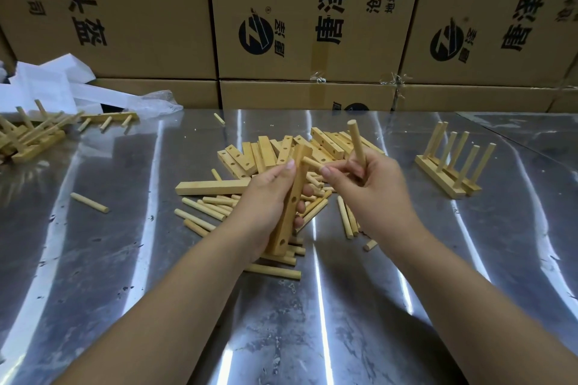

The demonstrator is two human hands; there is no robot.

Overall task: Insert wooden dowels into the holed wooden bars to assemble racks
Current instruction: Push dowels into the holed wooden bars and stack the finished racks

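Observed: the left hand [266,194] grips a holed bar [289,216] above the table [125,228], fingers [299,207] curled round its lower half. The bar stands tilted, its long axis running from near and low to far and high, holes facing right. The right hand [369,184], just beside it, pinches a dowel [311,162] between thumb and forefinger. This dowel lies crosswise to the bar, its tip touching the bar near the top. Whether the tip is seated cannot be told. The other right fingers curl round a second dowel [356,141], held upright. Judgement: the push goes leftward along the dowel's axis, the left hand bracing.
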